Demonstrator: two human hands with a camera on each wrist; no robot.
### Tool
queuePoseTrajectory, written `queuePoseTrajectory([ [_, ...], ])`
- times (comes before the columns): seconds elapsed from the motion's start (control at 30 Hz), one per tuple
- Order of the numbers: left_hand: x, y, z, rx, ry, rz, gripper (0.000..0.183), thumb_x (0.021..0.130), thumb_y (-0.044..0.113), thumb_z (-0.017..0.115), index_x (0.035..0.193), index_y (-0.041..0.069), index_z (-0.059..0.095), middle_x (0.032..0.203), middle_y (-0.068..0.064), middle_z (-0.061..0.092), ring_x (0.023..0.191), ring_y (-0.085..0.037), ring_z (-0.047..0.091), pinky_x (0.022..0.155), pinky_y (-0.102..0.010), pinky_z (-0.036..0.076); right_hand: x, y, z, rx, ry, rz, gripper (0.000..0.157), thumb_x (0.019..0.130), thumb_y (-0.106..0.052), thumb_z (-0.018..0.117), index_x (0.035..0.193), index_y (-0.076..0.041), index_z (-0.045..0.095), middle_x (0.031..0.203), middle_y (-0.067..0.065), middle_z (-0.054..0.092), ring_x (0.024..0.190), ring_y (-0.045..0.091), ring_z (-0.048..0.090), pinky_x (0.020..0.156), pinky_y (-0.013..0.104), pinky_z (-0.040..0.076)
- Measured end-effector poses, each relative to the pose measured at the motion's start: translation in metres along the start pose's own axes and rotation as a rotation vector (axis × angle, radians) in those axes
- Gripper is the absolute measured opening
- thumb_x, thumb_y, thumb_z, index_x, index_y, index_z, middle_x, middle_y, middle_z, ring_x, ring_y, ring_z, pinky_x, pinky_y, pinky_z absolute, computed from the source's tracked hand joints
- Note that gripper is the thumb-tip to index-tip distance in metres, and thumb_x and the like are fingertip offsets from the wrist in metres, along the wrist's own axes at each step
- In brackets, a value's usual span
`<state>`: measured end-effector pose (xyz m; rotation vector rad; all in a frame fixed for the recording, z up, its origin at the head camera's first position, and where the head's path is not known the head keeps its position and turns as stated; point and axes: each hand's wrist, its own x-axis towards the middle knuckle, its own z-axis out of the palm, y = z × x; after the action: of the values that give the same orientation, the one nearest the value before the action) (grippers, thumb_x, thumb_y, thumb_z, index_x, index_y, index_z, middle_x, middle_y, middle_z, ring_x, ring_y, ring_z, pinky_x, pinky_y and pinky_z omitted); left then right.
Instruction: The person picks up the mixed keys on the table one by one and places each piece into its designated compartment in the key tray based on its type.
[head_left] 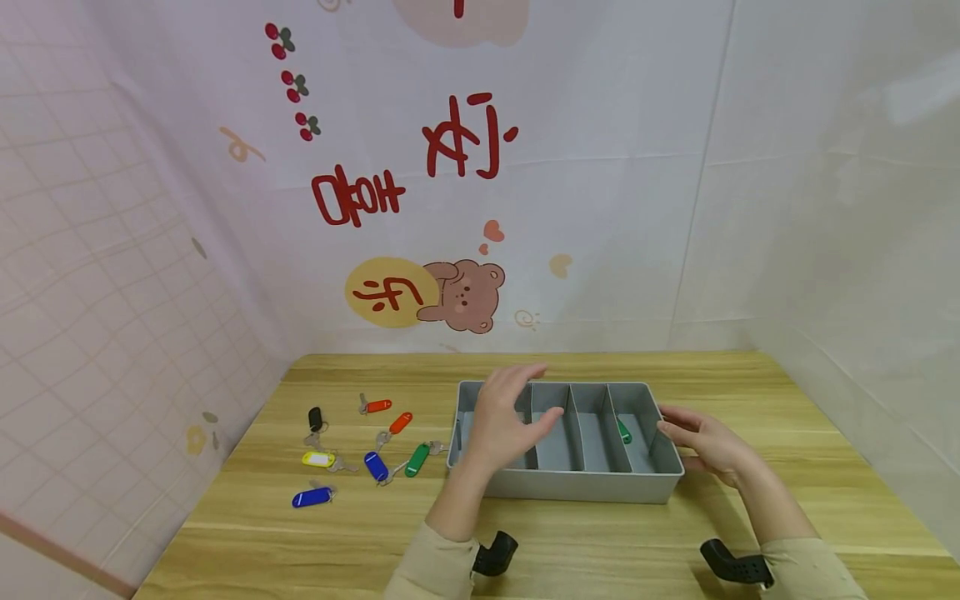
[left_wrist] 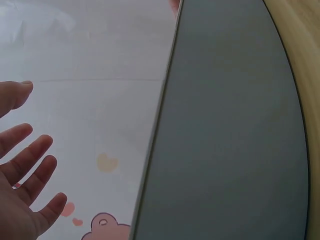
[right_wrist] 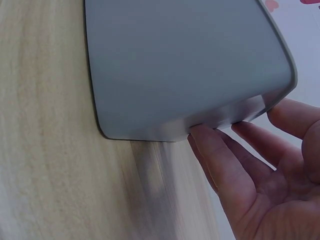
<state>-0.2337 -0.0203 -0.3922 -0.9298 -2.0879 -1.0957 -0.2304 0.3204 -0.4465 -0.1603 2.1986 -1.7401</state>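
Observation:
A grey divided box (head_left: 581,486) stands on the table. My left hand (head_left: 501,421) hovers over its left part, fingers spread and thumb apart, with nothing held; in the left wrist view this hand (left_wrist: 27,180) shows beside the box's grey wall (left_wrist: 225,125). At the box's right end, my right hand (head_left: 705,442) touches the outer wall with its fingertips, the thumb by the rim. The right wrist view has these fingers (right_wrist: 225,165) fairly straight against the end wall. A green key tag (head_left: 624,431) lies in the rightmost compartment. My left hand hides part of the left compartments.
Left of the box lie keys with tags: two red tags (head_left: 401,423), a green tag (head_left: 417,460), two blue tags (head_left: 312,497), a yellow tag (head_left: 318,459) and a black fob (head_left: 315,418). A printed white curtain (head_left: 600,250) hangs behind the wooden table (head_left: 585,550).

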Motion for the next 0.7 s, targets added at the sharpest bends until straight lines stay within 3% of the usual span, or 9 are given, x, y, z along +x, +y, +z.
queuePoseTrajectory([
  [0.27,-0.007,-0.015,-0.015,0.040,-0.030,-0.086,0.054,0.080,0.022,0.084,0.128,0.010,0.063,0.117,-0.003,0.067,0.114,-0.023,0.057,0.098,-0.044,0.043,-0.001,0.000,-0.001,-0.007,0.000,-0.001,0.071,0.105,-0.024,0.052,0.152,0.013,0.013,0.153,0.038,0.018,0.127,0.032,0.049,0.088,0.042,0.054],
  [0.5,-0.012,-0.031,-0.029,0.019,-0.079,-0.133,0.054,0.081,0.021,0.083,0.130,0.009,0.062,0.118,-0.004,0.066,0.115,-0.023,0.056,0.097,-0.044,0.045,-0.001,0.000,0.000,-0.003,0.002,0.009,0.071,0.105,-0.024,0.052,0.152,0.012,0.013,0.154,0.037,0.018,0.126,0.031,0.049,0.089,0.042,0.054],
  [0.7,-0.017,-0.040,-0.045,0.057,-0.112,-0.217,0.054,0.083,0.023,0.082,0.132,0.010,0.061,0.121,-0.003,0.066,0.118,-0.024,0.055,0.099,-0.047,0.044,0.000,0.000,0.000,-0.004,-0.002,0.002,0.071,0.105,-0.024,0.052,0.152,0.012,0.013,0.154,0.037,0.017,0.126,0.030,0.049,0.089,0.042,0.054],
])
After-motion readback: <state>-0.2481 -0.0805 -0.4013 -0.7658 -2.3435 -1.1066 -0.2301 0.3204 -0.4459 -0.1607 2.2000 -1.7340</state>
